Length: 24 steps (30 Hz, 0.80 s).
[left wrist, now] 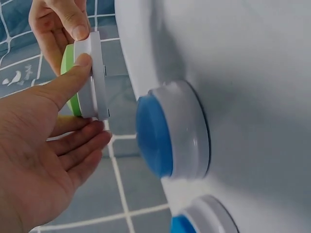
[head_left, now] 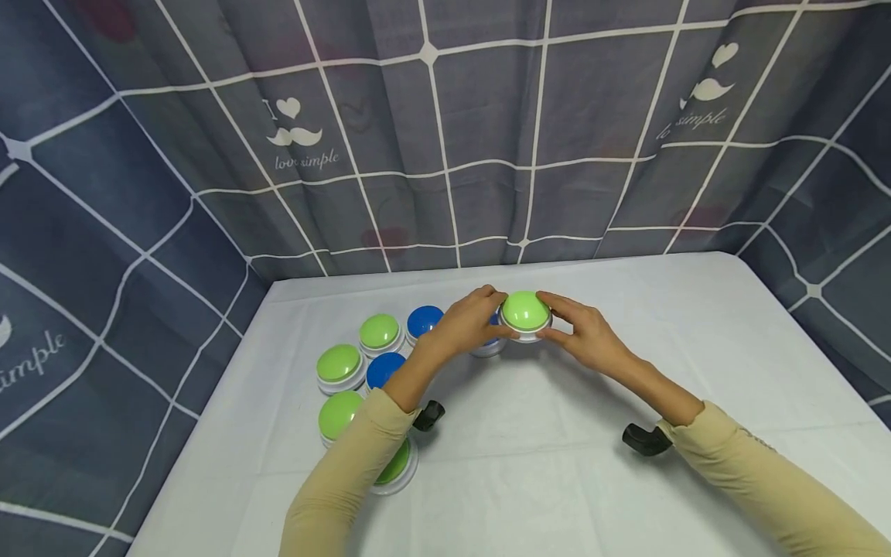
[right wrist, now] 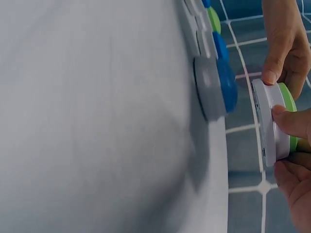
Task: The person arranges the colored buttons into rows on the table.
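A green dome push button (head_left: 525, 311) with a white round base is held up above the white table. My left hand (head_left: 462, 321) grips its left side and my right hand (head_left: 588, 333) its right side, thumbs on the white base. Both wrist views show the base's underside lifted off the cloth. Just left of it, partly hidden by my left hand, a blue push button (left wrist: 154, 136) stands on the table. Under my left forearm another blue button (head_left: 384, 370) shows in part.
More buttons cluster at the table's left: a blue one (head_left: 425, 319) at the back and several green ones, including one (head_left: 379, 331) beside it and one (head_left: 395, 463) partly under my left sleeve. Dark checked curtains (head_left: 487, 116) surround the white tablecloth (head_left: 522, 480).
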Tool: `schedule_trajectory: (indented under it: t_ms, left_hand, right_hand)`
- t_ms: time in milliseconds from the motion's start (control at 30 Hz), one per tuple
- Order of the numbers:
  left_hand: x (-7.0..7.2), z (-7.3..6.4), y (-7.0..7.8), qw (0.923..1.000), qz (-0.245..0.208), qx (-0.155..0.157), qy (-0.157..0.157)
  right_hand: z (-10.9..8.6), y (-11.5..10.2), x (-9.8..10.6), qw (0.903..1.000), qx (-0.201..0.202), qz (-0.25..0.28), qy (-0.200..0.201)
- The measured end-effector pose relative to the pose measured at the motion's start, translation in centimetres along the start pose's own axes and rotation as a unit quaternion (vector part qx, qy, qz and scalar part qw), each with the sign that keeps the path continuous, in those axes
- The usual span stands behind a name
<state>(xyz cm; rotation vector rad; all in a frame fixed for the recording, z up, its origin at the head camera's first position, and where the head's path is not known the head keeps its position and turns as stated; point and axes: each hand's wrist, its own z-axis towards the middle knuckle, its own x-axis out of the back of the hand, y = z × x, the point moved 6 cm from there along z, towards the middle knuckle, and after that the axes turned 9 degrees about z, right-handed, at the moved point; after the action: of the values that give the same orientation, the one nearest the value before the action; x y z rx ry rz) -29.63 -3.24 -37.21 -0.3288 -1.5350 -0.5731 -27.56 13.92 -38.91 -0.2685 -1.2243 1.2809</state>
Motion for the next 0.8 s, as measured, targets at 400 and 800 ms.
schedule_trajectory:
  t_ms: [400,800]
  left_hand:
    - [-2.4,2.5,1.1,0.9988,0.043,-0.023,-0.007]
    - [-3.9,2.9,1.0,0.9942,0.099,-0.021,-0.036]
  right_hand:
    - [-0.8,2.5,0.8,1.0000,-0.003,-0.009,-0.003]
    - [-0.9,4.2,-0.2,0.9990,-0.034,-0.010,-0.028]
